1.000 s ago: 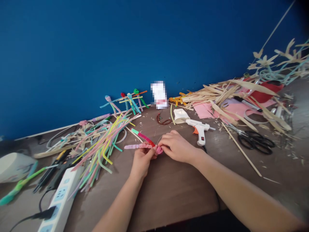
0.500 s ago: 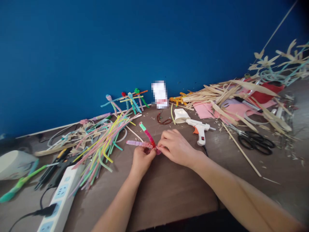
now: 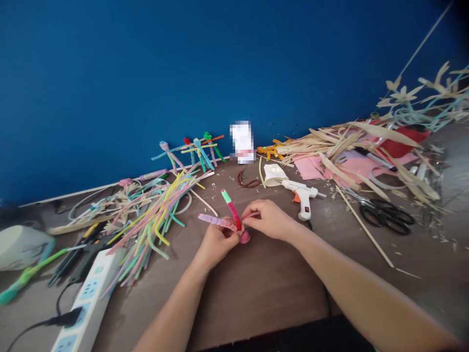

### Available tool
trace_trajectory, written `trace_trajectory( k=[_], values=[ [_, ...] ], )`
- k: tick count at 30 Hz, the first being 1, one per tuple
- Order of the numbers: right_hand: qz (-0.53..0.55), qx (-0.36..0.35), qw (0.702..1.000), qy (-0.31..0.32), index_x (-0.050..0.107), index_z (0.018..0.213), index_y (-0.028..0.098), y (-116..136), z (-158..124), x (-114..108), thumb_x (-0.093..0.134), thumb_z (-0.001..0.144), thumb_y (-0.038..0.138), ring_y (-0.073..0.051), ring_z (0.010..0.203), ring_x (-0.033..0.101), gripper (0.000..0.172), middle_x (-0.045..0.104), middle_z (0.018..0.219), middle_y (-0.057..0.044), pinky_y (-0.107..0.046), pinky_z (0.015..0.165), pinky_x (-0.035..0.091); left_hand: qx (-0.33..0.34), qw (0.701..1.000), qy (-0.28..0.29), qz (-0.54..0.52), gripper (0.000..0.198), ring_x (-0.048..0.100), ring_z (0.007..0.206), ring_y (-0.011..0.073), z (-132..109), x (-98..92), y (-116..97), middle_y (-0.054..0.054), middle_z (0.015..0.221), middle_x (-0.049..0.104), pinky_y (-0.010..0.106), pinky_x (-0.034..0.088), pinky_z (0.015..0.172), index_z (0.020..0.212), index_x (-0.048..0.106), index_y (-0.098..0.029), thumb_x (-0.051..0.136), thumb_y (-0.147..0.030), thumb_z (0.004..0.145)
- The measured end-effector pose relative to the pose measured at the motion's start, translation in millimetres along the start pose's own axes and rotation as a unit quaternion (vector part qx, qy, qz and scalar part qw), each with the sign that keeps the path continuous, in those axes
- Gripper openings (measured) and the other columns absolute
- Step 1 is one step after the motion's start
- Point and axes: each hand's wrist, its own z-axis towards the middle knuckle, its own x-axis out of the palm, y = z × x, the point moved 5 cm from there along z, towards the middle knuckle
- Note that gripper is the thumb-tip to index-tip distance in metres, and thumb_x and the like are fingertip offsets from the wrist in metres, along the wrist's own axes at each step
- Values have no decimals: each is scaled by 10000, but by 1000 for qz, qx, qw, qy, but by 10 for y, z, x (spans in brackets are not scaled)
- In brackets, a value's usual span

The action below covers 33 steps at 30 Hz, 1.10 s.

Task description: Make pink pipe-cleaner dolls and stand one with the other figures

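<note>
My left hand [image 3: 219,244] is closed on a small pipe-cleaner figure [image 3: 234,211] in the middle of the table. One of its limbs is red with a mint-green tip and points up and away. A second limb, lilac [image 3: 214,220], sticks out to the left over the hand. Below the fingertips shows a round pink coil [image 3: 245,237] on the figure. Just right of it, my right hand [image 3: 267,219] pinches a thin pink strip [image 3: 251,214] close to the red limb. How the strip joins the figure is hidden by the fingers.
Loose colored pipe cleaners [image 3: 161,210] lie in a heap at left, near a power strip [image 3: 82,298]. A white glue gun [image 3: 305,195] and black-handled scissors [image 3: 384,215] are at right. Several finished figures [image 3: 200,151] lean against the blue wall [image 3: 220,63]. Dry husks [image 3: 330,146] pile up far right.
The figure has shifted slightly right in my left hand, and its pink coil shows more. My right hand has moved a little right and up, with the pink strip now visible in its fingers.
</note>
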Motion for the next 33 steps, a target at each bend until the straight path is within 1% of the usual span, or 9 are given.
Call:
trace_trajectory(
  k=[3, 5, 8, 11, 16, 20, 25, 30, 33],
  values=[
    [131, 113, 984, 52, 621, 651, 142, -175, 10, 57, 575, 637, 181, -99, 562, 506, 62, 597, 600, 11, -220, 569, 371, 28, 999, 24, 27, 48, 485, 585, 101, -37, 22, -37, 0, 628, 545, 205, 382, 555, 626, 556, -133, 587, -169, 625],
    [199, 149, 964, 93, 604, 586, 133, -237, 4, 92, 607, 597, 191, -76, 501, 456, 59, 556, 523, 33, -207, 528, 340, 51, 997, 48, 40, 59, 491, 612, 108, -67, 27, -49, 13, 652, 555, 209, 388, 574, 607, 564, -133, 584, -174, 643],
    [272, 160, 937, 148, 583, 542, 126, -255, -7, 131, 638, 568, 211, -50, 443, 377, 105, 491, 455, 57, -195, 471, 281, 47, 997, 67, 10, 84, 504, 635, 118, -90, 12, -7, 26, 676, 572, 223, 400, 603, 624, 581, -130, 609, -206, 647],
    [283, 146, 939, 132, 581, 548, 125, -252, 6, 115, 655, 570, 243, -46, 450, 368, 141, 487, 463, 60, -195, 475, 274, 26, 997, 33, -63, 130, 496, 604, 107, -66, -30, 78, 15, 650, 563, 221, 397, 591, 672, 580, -128, 636, -240, 636],
    [190, 95, 975, 62, 620, 614, 127, -211, 34, 75, 629, 616, 294, -80, 539, 463, 168, 576, 570, 19, -211, 559, 344, 7, 986, -53, -156, 173, 473, 549, 83, -11, -68, 175, -13, 578, 525, 204, 383, 562, 623, 537, -130, 664, -247, 607],
    [111, 56, 992, 35, 645, 667, 129, -139, 24, 64, 572, 670, 298, -116, 596, 525, 184, 629, 643, -19, -217, 572, 380, -2, 983, -74, -165, 181, 461, 529, 70, -1, -65, 156, -28, 556, 505, 190, 374, 544, 596, 508, -132, 665, -220, 598],
    [14, 17, 999, 33, 655, 739, 155, -20, -21, 48, 506, 727, 254, -121, 625, 555, 179, 651, 707, -27, -209, 569, 382, -10, 983, -104, -151, 169, 468, 535, 68, 7, -92, 108, -27, 571, 517, 188, 380, 554, 590, 504, -130, 651, -214, 600],
    [-177, -103, 979, -12, 632, 694, 175, 197, -72, -14, 512, 711, 141, -133, 687, 525, 125, 627, 686, -13, -245, 670, 343, -5, 984, -136, -112, 142, 480, 523, 81, 18, -135, 104, -25, 552, 528, 198, 390, 545, 581, 514, -132, 639, -198, 583],
    [-228, -156, 961, 13, 616, 727, 178, 262, -113, 20, 492, 736, 124, -138, 713, 524, 136, 634, 725, -22, -263, 706, 319, -9, 990, -119, -74, 111, 510, 558, 106, 24, -136, 125, 0, 582, 563, 220, 407, 570, 612, 541, -126, 617, -206, 600]
  ],
)
